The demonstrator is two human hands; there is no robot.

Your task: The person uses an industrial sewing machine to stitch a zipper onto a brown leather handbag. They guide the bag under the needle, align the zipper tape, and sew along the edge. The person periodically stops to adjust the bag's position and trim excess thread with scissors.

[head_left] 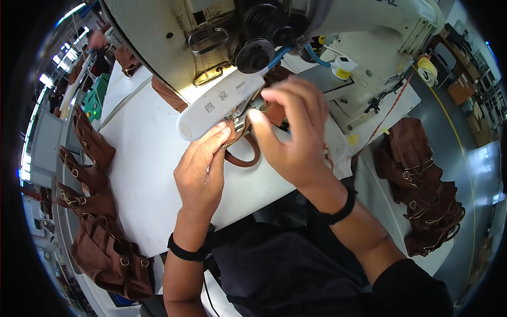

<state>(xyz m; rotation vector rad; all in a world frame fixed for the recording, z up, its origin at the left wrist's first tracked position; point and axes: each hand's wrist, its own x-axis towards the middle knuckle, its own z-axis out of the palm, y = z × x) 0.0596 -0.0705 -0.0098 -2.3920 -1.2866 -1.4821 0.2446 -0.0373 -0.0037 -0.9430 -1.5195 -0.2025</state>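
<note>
My left hand [200, 166] is closed, its thumb and fingers pinching the edge of a brown leather bag piece with a brass-toothed zipper [240, 133]. A rounded brown leather handle [248, 158] loops out below that edge. Over the right side of the piece is my right hand [298, 124], smeared by motion. Its thumb and curled fingers stand apart, and an orange-brown leather tab [275, 113] shows in the gap between them. Just above, the sewing machine [158, 31] has a pale oblong cover [219, 105] that hides part of the work by the needle area.
Brown leather bags [108, 253] line the left side, and more bags [417, 185] are heaped at the right. A small white bottle [343, 67] stands on the machine's bed. The white tabletop [142, 185] lies under my hands. In the far left background is another person [97, 53].
</note>
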